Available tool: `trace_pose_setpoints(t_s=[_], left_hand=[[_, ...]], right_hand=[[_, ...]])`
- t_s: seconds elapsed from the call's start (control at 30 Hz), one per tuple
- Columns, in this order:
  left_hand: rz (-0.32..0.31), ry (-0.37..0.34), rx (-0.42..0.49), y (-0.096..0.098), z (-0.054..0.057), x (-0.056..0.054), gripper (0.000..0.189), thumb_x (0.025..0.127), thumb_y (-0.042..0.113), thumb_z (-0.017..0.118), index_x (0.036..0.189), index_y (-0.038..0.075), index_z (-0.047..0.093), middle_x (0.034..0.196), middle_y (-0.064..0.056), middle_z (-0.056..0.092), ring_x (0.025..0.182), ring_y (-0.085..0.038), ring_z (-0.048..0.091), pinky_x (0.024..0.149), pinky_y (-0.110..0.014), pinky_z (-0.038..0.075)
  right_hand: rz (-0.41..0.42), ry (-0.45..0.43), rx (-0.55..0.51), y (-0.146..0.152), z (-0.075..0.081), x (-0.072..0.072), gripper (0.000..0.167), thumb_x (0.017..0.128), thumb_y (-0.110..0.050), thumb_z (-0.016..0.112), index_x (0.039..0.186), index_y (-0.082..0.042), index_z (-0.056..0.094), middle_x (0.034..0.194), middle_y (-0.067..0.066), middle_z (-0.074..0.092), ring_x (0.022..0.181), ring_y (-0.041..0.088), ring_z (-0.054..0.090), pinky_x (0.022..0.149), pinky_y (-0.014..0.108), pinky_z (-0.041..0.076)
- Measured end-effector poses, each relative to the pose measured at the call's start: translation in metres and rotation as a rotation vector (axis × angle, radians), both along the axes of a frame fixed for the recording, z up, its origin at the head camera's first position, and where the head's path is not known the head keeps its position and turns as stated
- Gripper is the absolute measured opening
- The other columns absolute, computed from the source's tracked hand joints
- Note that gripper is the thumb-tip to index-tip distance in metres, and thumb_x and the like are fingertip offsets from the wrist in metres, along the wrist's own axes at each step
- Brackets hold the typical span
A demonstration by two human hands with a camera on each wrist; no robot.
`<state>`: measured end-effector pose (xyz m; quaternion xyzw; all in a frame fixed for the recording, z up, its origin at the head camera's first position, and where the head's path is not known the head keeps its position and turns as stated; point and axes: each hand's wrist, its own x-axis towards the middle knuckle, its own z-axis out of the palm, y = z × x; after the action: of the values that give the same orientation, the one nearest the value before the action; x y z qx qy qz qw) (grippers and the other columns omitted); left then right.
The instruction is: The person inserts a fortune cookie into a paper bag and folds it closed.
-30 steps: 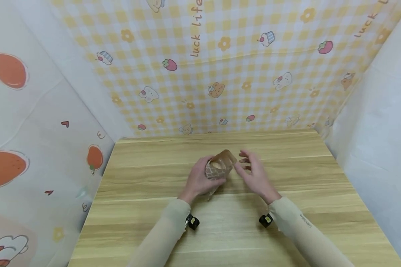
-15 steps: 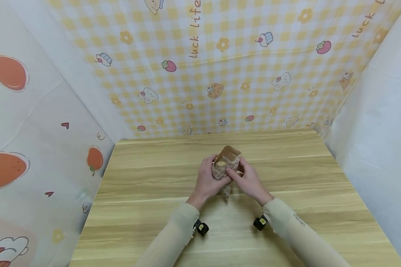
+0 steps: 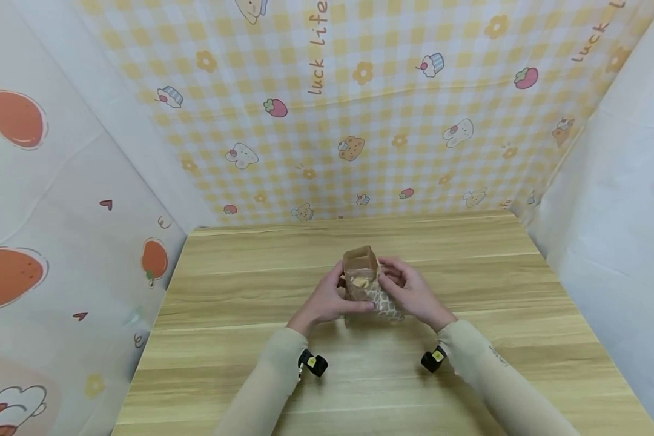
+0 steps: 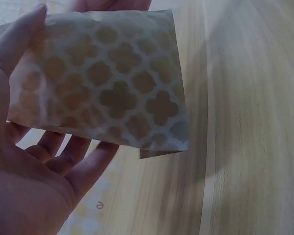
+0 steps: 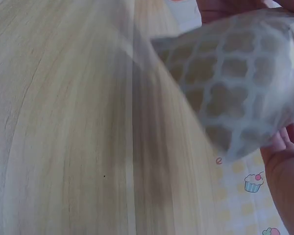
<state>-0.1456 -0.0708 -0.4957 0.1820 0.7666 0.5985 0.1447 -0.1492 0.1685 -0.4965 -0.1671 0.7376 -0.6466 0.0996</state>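
A small brown paper bag [image 3: 384,303] with a white lattice print is held up between both hands over the middle of the table. Its mouth gapes toward the head camera, and pale yellow pieces [image 3: 361,282] show inside. My left hand [image 3: 327,300] grips the bag from the left, the thumb lying across its front and the fingers behind. From the right, my right hand [image 3: 414,292] holds the side near the mouth, thumb in front. Close up in the left wrist view, the bag's flat lower end [image 4: 122,83] sticks out past the fingers.
A wood-grain table [image 3: 240,272] lies under the hands. Behind it stands a yellow checked cloth [image 3: 305,121], with white cloth walls on the left [image 3: 87,181] and right [image 3: 605,212]. A small black camera [image 3: 433,359] sits at the right wrist, another [image 3: 317,365] at the left.
The right hand came in from the right and took hold of the bag. The bag has since turned, its lower end swinging to the right and its mouth tipping left.
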Motion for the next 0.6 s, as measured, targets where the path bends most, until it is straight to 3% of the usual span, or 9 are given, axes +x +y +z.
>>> trace_pose_setpoints(t_s=[0.13,0.3,0.6], left_hand=[[0.031,-0.021,0.046,0.0001,0.0011,0.0009,0.084,0.079,0.037,0.093,0.151,0.032,0.048,0.133,-0.001,0.061,0.114,-0.025,0.061,0.091,-0.041,0.059],[0.101,0.006,0.063,0.0011,0.0027,0.0018,0.076,0.079,0.035,0.093,0.144,0.025,0.055,0.127,-0.005,0.064,0.108,-0.025,0.063,0.086,-0.039,0.06],[0.163,-0.005,0.11,0.0048,0.0072,0.0018,0.065,0.08,0.031,0.092,0.136,0.017,0.062,0.122,-0.007,0.068,0.106,-0.023,0.066,0.089,-0.039,0.061]], right_hand=[[0.057,0.03,-0.015,0.0006,-0.0001,0.0035,0.05,0.109,-0.01,0.055,0.153,0.009,0.042,0.14,0.031,0.059,0.117,0.017,0.067,0.095,0.025,0.058],[0.129,0.002,-0.097,-0.0009,0.0021,0.0069,0.06,0.102,-0.008,0.068,0.154,0.004,0.041,0.138,0.026,0.059,0.117,0.018,0.068,0.094,0.031,0.061],[0.041,-0.001,-0.033,-0.0052,0.0086,0.0083,0.044,0.101,-0.012,0.07,0.142,-0.003,0.054,0.118,0.015,0.069,0.103,0.024,0.073,0.085,0.033,0.064]])
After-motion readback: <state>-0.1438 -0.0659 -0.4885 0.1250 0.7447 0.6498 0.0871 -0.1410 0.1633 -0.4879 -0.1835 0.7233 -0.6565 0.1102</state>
